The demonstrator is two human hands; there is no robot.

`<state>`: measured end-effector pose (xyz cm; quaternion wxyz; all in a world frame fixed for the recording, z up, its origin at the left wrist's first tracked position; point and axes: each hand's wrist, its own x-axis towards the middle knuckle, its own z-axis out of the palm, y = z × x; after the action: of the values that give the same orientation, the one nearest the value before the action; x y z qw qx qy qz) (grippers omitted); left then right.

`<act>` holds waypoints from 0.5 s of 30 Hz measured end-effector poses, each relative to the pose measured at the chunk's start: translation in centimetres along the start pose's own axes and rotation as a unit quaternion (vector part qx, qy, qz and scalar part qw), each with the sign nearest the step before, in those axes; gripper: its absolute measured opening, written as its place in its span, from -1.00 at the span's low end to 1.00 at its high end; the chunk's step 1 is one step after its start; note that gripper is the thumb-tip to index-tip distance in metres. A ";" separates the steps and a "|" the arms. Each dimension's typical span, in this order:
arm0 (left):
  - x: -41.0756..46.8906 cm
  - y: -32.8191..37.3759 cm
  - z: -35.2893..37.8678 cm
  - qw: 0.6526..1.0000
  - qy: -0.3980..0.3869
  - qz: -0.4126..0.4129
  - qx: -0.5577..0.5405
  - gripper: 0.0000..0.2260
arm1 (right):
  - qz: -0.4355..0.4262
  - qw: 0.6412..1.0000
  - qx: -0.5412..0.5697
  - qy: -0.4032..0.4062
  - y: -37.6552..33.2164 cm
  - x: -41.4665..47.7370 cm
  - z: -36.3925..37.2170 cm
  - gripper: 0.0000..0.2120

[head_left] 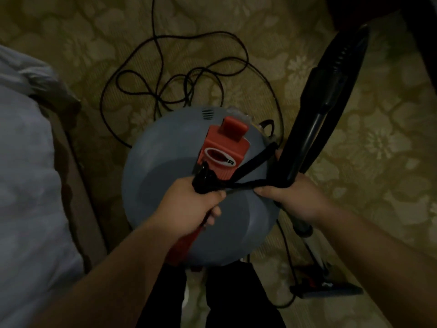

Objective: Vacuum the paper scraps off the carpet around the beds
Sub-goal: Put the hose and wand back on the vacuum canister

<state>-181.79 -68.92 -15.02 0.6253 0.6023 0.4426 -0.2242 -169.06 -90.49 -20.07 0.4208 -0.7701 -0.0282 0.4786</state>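
Setting up the vacuum beside the bed; no cleaning begun, as far as I can judge.
My left hand is curled tight round the black strap over the grey canister, just in front of my feet; my right hand grips the black hose. The cord sprawls loose on the carpet, the floor nozzle lies idle, and no paper scraps show here.

Head camera, looking steeply down, close above carpet.
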 end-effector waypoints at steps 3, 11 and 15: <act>-0.3 0.5 -0.3 1.000 -0.008 -0.005 -0.017 -0.89 | 0.015 1.000 -0.006 -0.001 -0.8 -0.2 0.3 -0.61; -2.9 5.7 -0.8 0.993 0.015 0.094 -0.075 -0.82 | -0.024 0.999 0.018 0.045 -5.1 -3.6 -2.8 -0.30; -2.6 9.9 -1.6 0.987 0.035 0.126 -0.090 -0.79 | -0.054 0.995 0.017 0.082 -9.9 -3.1 -4.3 -0.39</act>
<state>-175.50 -66.32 -7.21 0.6840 0.6026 0.4030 -0.0813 -163.90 -88.18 -10.43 0.4601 -0.7967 -0.0276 0.3909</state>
